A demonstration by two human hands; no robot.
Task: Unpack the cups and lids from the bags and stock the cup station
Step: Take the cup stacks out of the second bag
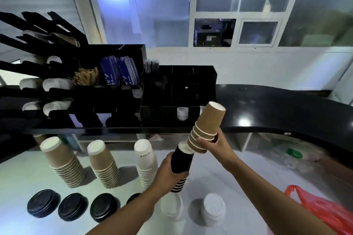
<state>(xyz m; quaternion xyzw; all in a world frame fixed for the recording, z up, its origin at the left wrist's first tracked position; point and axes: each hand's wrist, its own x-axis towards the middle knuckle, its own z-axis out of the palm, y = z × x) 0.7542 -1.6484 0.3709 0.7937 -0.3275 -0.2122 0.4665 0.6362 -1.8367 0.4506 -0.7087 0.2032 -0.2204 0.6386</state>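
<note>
Brown cup stack [207, 127] was gripped by right hand [211, 144], black cup stack [181, 160] by left hand [168, 174], black lids [73, 206] lay along the tabletop's [129, 181] near edge

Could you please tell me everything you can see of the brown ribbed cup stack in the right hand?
The brown cup stack is a few nested cups of ribbed kraft-looking paper with pale rims, held upside down and tilted, white base uppermost. The right hand grips it near the rims. Its lower end overlaps the top of the black cup stack in the left hand.
</note>
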